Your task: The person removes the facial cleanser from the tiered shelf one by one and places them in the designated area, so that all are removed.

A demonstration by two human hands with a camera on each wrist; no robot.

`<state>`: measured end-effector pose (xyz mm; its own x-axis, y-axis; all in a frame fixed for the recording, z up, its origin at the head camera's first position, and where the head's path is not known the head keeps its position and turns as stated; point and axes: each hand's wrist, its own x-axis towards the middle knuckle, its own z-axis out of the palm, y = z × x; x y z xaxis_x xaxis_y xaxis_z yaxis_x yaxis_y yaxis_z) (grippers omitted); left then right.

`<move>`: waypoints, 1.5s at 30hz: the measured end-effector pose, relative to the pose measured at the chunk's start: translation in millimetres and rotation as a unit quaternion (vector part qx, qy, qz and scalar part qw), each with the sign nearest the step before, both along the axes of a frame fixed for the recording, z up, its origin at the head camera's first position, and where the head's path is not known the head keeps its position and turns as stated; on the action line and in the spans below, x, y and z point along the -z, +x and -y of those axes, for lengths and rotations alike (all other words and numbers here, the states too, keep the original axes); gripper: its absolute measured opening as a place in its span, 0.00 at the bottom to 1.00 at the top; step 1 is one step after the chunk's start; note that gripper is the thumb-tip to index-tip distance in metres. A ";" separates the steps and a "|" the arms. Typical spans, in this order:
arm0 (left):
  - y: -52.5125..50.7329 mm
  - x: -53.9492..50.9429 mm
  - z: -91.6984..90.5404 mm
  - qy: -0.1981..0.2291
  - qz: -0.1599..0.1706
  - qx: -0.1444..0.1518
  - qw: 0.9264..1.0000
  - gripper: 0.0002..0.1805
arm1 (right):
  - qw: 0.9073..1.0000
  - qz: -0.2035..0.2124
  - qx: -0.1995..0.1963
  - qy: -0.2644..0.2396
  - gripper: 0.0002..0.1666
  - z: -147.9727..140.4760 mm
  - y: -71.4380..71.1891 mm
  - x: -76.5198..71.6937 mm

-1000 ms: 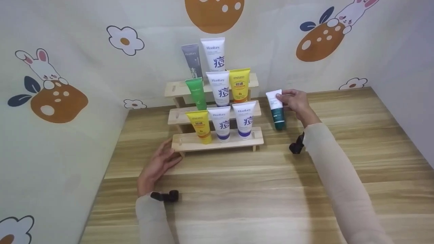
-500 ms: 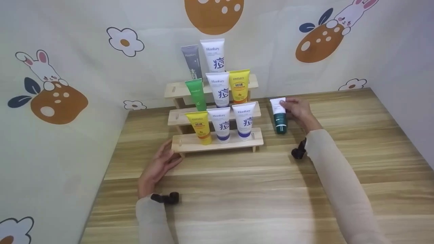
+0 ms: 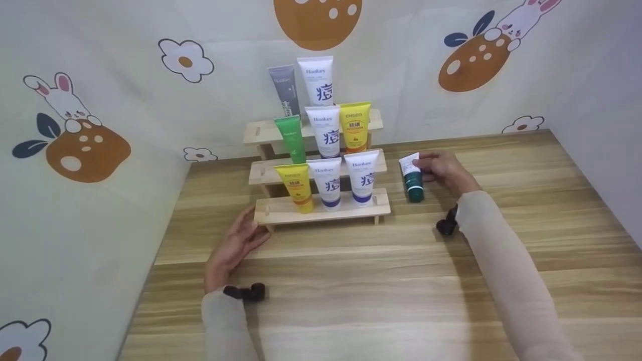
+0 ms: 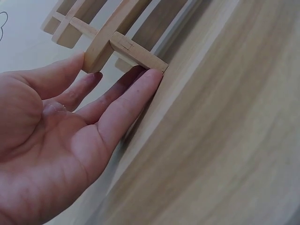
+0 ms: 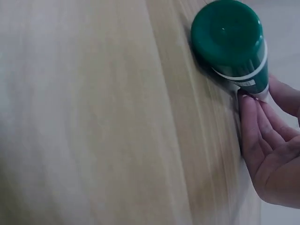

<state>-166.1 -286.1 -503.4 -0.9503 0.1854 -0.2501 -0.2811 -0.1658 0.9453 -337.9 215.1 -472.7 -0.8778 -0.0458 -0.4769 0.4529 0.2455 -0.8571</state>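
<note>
Thumb and fingers of my right hand [image 3: 446, 171] pinch a squeeze tube [image 3: 413, 179] at its white flat end. The tube is white above and dark green below, and tilts with its green cap [image 5: 227, 33] toward me, close over the tabletop; contact with the wood cannot be told. My left hand [image 3: 235, 245] holds the left front corner of a three-tier wooden display rack [image 3: 271, 213]. In the left wrist view the thumb touches the shelf's end [image 4: 96, 58], and fingers reach below it against a leg [image 4: 140, 52]; some fingertips are partly hidden.
Several squeeze tubes stand on the rack: a yellow tube [image 3: 296, 188] at the front, a green tube [image 3: 291, 139] in the middle, a grey tube [image 3: 285, 90] on top, and white ones. A patterned cloth [image 3: 225, 90] hangs behind the wooden tabletop [image 3: 341, 291].
My right hand has moved the white and green tube slightly right and toward me, lowering it to the tabletop beside the rack. My left hand and the rack have stayed put.
</note>
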 end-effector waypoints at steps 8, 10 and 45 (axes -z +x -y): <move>0.5 0.9 -0.2 0.013 -0.010 0.000 1.000 0.32 | 0.998 0.005 -0.046 0.045 0.41 -1.1 2.9 -9.1; 0.8 0.4 -0.6 0.016 -0.010 0.001 1.000 0.32 | 0.998 0.007 -0.041 0.048 0.40 -0.1 3.5 -10.2; -1.5 -6.5 -6.4 -0.028 0.026 -0.034 0.999 0.32 | 0.990 0.016 -0.058 0.124 0.31 6.6 19.2 -24.0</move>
<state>-167.6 -279.7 -496.9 -0.9455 0.1050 -0.3083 -0.3207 -0.1346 0.9376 -318.7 208.5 -448.7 -0.8573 -0.0235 -0.5143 0.4359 0.4983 -0.7494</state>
